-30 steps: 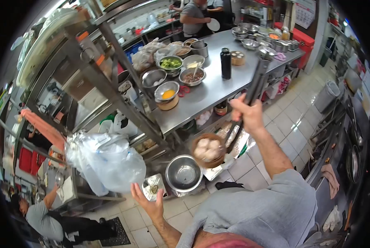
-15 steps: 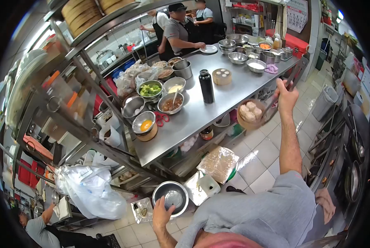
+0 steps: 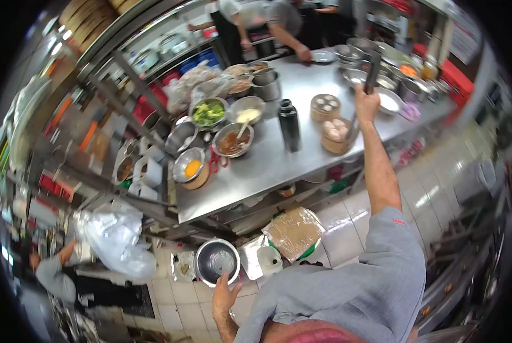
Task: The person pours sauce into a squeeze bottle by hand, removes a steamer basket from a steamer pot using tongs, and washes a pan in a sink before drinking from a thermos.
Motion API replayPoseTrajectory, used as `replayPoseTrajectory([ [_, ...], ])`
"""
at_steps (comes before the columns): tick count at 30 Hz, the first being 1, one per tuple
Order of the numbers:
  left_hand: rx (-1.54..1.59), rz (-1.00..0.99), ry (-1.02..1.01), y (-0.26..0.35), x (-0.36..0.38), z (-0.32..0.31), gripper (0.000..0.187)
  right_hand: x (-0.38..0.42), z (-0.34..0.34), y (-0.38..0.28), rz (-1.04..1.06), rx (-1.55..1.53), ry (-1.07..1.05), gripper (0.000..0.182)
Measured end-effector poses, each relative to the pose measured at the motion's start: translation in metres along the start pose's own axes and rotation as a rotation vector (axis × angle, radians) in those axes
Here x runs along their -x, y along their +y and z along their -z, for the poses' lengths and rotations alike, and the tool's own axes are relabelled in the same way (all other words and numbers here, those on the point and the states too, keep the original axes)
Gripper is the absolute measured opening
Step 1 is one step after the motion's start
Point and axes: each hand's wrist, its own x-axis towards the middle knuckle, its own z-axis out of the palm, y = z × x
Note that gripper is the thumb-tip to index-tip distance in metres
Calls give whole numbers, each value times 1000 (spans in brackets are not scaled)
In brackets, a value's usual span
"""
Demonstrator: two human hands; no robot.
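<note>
My right hand (image 3: 367, 104) is closed around long metal tongs (image 3: 372, 74), which reach down to the side of a small bamboo steamer (image 3: 336, 147). Several pale round buns (image 3: 336, 130) sit in that steamer, which is over the front edge of the steel table (image 3: 256, 182). Right behind it stands a second bamboo steamer (image 3: 325, 117) with small white pieces inside. A black bottle (image 3: 289, 126) is upright to the left. My left hand (image 3: 226, 294) hangs low with its fingers apart, overlapping the near rim of a steel bowl (image 3: 217, 243) in this view.
Bowls of broccoli (image 3: 209, 112), brown sauce (image 3: 233, 143) and yellow egg (image 3: 192, 167) crowd the table's left end, beside red-handled scissors (image 3: 217, 160). More metal bowls (image 3: 347, 54) fill the far right. A co-worker's hand (image 3: 303, 54) is at a white plate (image 3: 323, 56).
My right hand has swung left and forward, carrying the bun steamer from beyond the table's front edge to over the tabletop. The view has turned; my left hand remains low by the bowl.
</note>
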Motion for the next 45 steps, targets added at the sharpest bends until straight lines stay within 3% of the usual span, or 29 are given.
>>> replayPoseTrajectory([
  [2, 0, 108, -4, -5, 13, -3, 64, -7, -27, 24, 95, 1, 6, 40],
  [3, 37, 157, 4, -6, 17, -5, 65, -13, -39, 30, 28, 162, 34, 42],
  [5, 83, 201, 69, -5, 23, -12, 65, -20, -59, 35, 18, 165, 49, 51],
  [6, 91, 182, 59, -7, 26, -17, 65, -22, -71, 34, -1, -2, 74, 54],
  [8, 316, 278, 36, -21, 26, -37, 63, -30, -85, 33, 37, 109, 58, 56],
  [9, 407, 381, 30, -23, 31, -44, 63, -27, -83, 15, 17, -33, 23, 57],
  [10, 496, 472, 21, -26, 33, -49, 64, -36, -82, 12, -94, -8, -27, 60],
  [11, 515, 486, 54, -50, 39, -72, 64, -49, -83, 12, 174, -65, 149, 61],
  [13, 238, 580, 111, -125, 76, -148, 64, -76, -63, 6, 195, -236, 127, 64],
  [15, 346, 845, 64, -157, 126, -197, 65, -86, -2, -41, 274, -342, 85, 56],
  [17, 294, 1033, -284, -177, 177, -234, 65, -69, 49, -117, 313, -522, 61, 51],
  [19, 270, 1045, -554, -178, 215, -253, 64, -42, 84, -166, 275, -618, 49, 52],
  [21, 263, 957, -575, -184, 233, -264, 64, -30, 107, -175, 383, -951, -300, 63],
  [22, 245, 900, -547, -190, 232, -267, 63, -14, 112, -184, 386, -936, -307, 63],
  [24, 189, 796, -418, -207, 210, -266, 62, 30, 111, -204, 515, -890, -620, 69],
  [25, 157, 774, -354, -217, 191, -262, 62, 52, 105, -207, 472, -915, -818, 69],
  [26, 122, 854, -339, -232, 164, -260, 60, 77, 94, -210, 420, -938, -1011, 69],
  [27, 185, 854, -194, -236, 142, -246, 59, 105, 81, -217, 464, -931, -1159, 59],
  [28, 275, 804, -8, -242, 123, -236, 60, 148, 67, -235, 263, -1052, -1290, 47],
  [29, 348, 747, 77, -223, 99, -197, 56, 180, 56, -242, 163, -912, -1359, 37],
  [31, 402, 621, 233, -229, 65, -168, 52, 248, 28, -274, -54, -738, -1773, 35],
  [34, 309, 482, 246, -242, 46, -128, 51, 346, -17, -295, -285, -495, -2064, 36],
  [38, 312, 454, 280, -279, 79, -116, 53, 424, -49, -325, -346, -411, -2145, 44],
  [42, 439, 825, 149, -340, 173, -140, 54, 455, -70, -341, -454, -441, -2094, 56],
  [45, 361, 1051, 46, -383, 254, -168, 53, 468, -82, -350, -514, -428, -1995, 61],
])
